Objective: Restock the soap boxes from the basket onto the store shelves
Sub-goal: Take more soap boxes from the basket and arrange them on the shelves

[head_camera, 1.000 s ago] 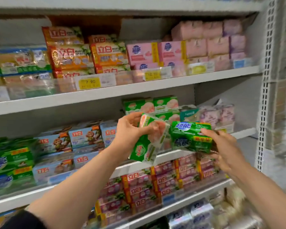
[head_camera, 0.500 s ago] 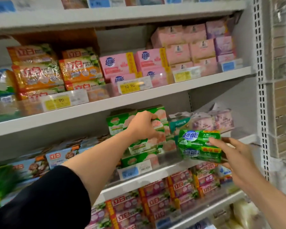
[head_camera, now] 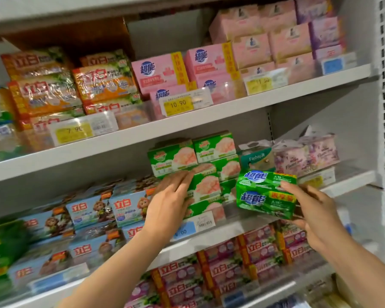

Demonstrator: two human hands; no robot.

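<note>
My left hand [head_camera: 171, 196] lies with straight fingers flat against the front of the stacked green-and-peach soap boxes [head_camera: 200, 170] on the middle shelf [head_camera: 231, 227]; it grips nothing. My right hand [head_camera: 313, 214] holds a green twin-pack of soap [head_camera: 266, 193], thumb on its front face and fingers curled behind it, in the air just right of that stack and in front of the shelf edge. The pack is tilted, its right end lower. Behind it stand a teal box [head_camera: 255, 157] and pale floral packets [head_camera: 307, 156]. Left of my left hand sit blue soap boxes with a monkey figure [head_camera: 111, 207]. On the upper shelf [head_camera: 187, 125] are orange packs [head_camera: 76, 85] and pink boxes [head_camera: 209, 63], with yellow price tags reading 7.90 [head_camera: 72, 132] and 10.90 [head_camera: 178, 104]. The lower shelf carries magenta packs [head_camera: 253, 252].
</note>
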